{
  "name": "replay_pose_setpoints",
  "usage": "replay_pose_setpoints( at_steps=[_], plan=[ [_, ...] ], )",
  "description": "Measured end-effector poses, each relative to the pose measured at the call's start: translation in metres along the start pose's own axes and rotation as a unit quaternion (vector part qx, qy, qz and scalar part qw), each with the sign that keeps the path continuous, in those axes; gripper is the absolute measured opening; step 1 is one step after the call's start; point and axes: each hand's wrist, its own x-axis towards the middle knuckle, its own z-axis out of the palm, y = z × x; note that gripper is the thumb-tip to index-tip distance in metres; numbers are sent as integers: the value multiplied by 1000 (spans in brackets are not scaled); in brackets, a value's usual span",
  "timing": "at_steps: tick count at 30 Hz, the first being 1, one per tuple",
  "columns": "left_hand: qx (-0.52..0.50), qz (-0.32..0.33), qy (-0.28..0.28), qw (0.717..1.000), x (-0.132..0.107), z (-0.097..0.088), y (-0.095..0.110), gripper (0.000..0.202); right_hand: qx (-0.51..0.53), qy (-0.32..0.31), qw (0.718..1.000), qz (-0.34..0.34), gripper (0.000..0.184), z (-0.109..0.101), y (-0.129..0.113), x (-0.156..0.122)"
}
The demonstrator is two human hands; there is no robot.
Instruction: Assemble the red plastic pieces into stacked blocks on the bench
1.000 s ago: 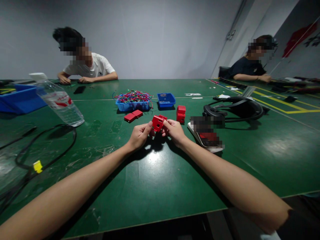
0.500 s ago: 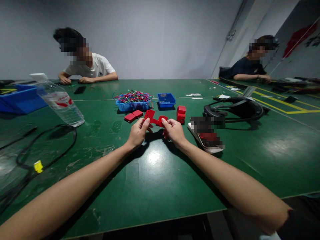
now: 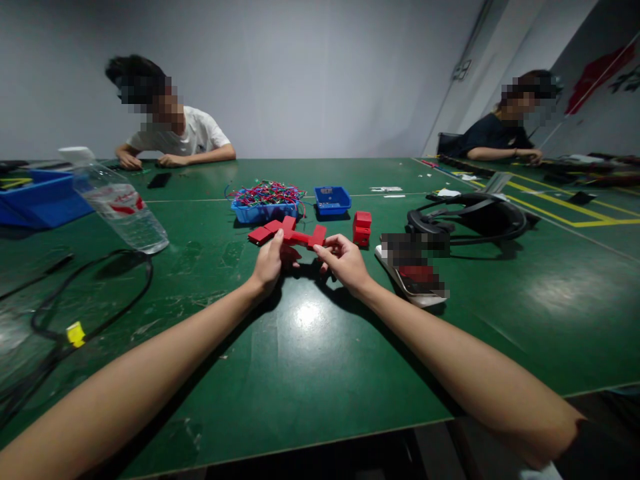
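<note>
Between my two hands is a flat red piece with wide ends and a narrow middle [image 3: 301, 238], held above the green table [image 3: 320, 373]. My left hand [image 3: 270, 265] pinches its left end with the thumb on top. At the other end, my right hand [image 3: 346, 263] grips the lower edge between thumb and fingers. Just behind my left hand lie flat red blocks [image 3: 261, 235], partly covered by the held piece. A small stack of red blocks [image 3: 362, 229] stands beyond my right hand.
Behind the hands sit a blue tray of tangled wires [image 3: 267, 210] and a smaller blue tray [image 3: 333, 201]. A tilted water bottle [image 3: 120, 207] and black cable [image 3: 150, 267] are left. A phone [image 3: 417, 277] and black headset [image 3: 470, 217] lie right. Two people sit across the table.
The red piece has turned in my hands and shifted slightly left, now showing plainer faces. My left hand has moved a little left; my right fingers have changed their hold.
</note>
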Motion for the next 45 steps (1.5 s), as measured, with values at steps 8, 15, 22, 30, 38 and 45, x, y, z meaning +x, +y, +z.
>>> replay_pose_setpoints(
  at_steps=[8, 15, 22, 30, 38, 45],
  plan=[
    [-120, -65, 29, 990, 9, -6, 0, 49, 46, -44, 998, 18, 55, 2, -3, -1],
    [-143, -75, 88, 983, 6, 1, -2, 43, 50, -136, 989, 24, 61, 1, -2, -2],
    [-102, -84, 49, 990, 1, -1, 4, 52, 16, -140, 990, 4, 43, 1, 0, -1],
    [-106, -57, 43, 992, 3, -1, 0, 57, -36, -184, 982, -34, 34, -1, 7, 0],
    [-95, -31, -11, 995, 3, -3, 1, 48, 72, -98, 990, 66, 28, -4, -1, 6],
    [-51, 0, -4, 999, 3, -3, -2, 58, 89, -92, 985, 115, 16, -4, -3, 8]
  ],
)
